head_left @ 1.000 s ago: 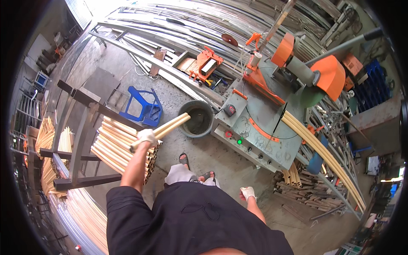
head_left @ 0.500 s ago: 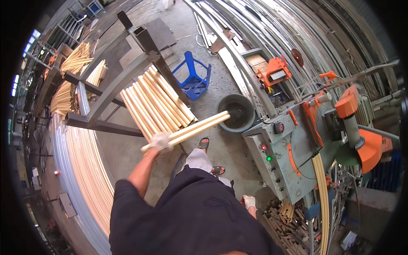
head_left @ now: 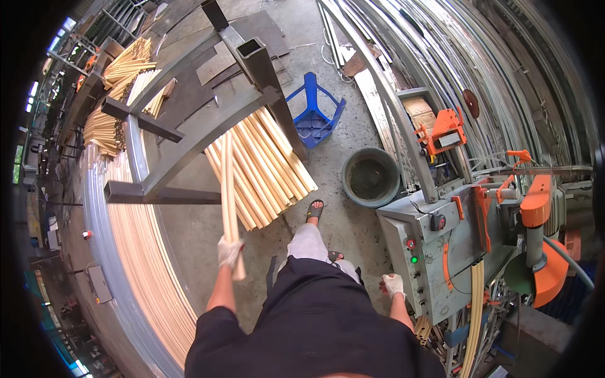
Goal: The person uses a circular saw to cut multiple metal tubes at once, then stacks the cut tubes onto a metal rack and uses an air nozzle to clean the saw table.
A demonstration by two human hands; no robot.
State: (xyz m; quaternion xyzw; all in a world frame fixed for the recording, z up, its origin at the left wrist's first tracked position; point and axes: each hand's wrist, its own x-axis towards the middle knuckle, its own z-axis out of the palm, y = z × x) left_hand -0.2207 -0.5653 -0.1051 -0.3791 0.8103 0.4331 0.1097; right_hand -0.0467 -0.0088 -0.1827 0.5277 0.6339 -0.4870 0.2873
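Observation:
My left hand [head_left: 229,252], in a whitish glove, is closed around the lower end of a couple of pale gold tubes [head_left: 229,195]. They stand nearly lengthwise in view, their far ends over the left side of a stack of similar cut tubes [head_left: 271,167]. That stack rests by a dark steel frame [head_left: 205,123]. My right hand [head_left: 393,285], also gloved with fingertips bare, hangs loosely curled beside the grey cutting machine [head_left: 428,252]; nothing shows in it.
Right of the stack are a blue upturned stool [head_left: 313,123] and a round dark tub [head_left: 372,178]. Long tubes [head_left: 474,315] stick out from the machine near its orange-guarded saw [head_left: 548,271]. Long pinkish tubes [head_left: 148,271] lie at left, with more cut bundles [head_left: 129,63] beyond.
My left hand has swung the tubes from slanting rightward toward the tub to pointing away over the stack's left side. My right hand has risen beside the machine. The whole view has shifted.

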